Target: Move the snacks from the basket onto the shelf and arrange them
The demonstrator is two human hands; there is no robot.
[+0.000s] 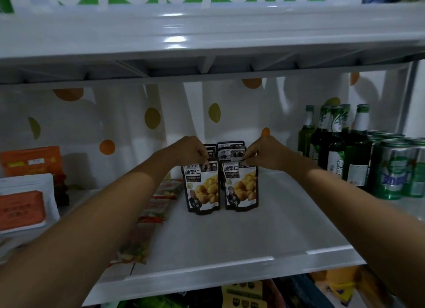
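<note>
Two black snack pouches printed with yellow chestnuts stand upright side by side on the white shelf (264, 234). My left hand (190, 150) pinches the top edge of the left pouch (202, 188). My right hand (262, 152) pinches the top edge of the right pouch (241, 186). More pouches of the same kind (230, 148) stand in rows right behind them, mostly hidden. The basket is not in view.
Green beer bottles (333, 137) and green cans (391, 167) fill the shelf's right end. Red snack packets (158, 206) lie in a row left of the pouches, orange-and-white bags (25, 199) at far left. Another shelf hangs low above; packaged goods (243, 294) sit below.
</note>
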